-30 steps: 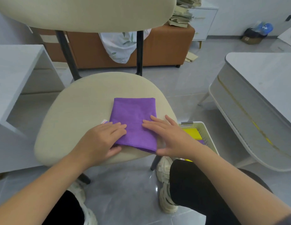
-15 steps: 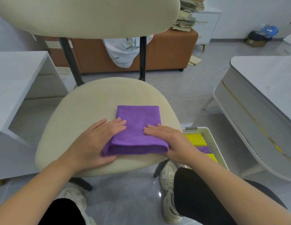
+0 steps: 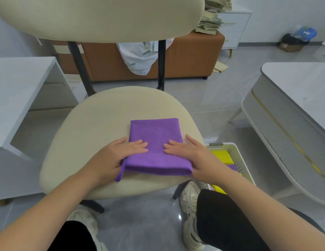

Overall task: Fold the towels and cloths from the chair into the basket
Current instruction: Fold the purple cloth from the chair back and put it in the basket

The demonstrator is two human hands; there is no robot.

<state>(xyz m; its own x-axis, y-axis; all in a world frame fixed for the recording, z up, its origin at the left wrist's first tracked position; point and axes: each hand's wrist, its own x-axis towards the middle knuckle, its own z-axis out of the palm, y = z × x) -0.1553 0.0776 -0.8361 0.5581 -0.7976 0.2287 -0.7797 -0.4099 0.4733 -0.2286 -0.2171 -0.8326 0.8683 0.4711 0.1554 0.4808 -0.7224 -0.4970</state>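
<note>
A folded purple cloth (image 3: 156,136) lies on the right part of the beige chair seat (image 3: 96,124), its thick folded edge toward me. My left hand (image 3: 116,158) rests flat on the cloth's near left corner with straight fingers on top; a small purple flap sticks out beneath it. My right hand (image 3: 192,156) presses flat on the near right corner, with its thumb beside the cloth's right edge. The white perforated basket (image 3: 238,156) stands on the floor just right of the chair and holds yellow and purple folded cloths.
A white desk (image 3: 22,84) stands to the left and a grey-white low table (image 3: 294,105) to the right. Behind the chair is a brown bench (image 3: 190,57) with a white patterned cloth draped over it. My knees and shoes are below the seat's front edge.
The cloth's near edge now shows as a thick fold. Both hands have moved apart to its near corners and lie flat on top.
</note>
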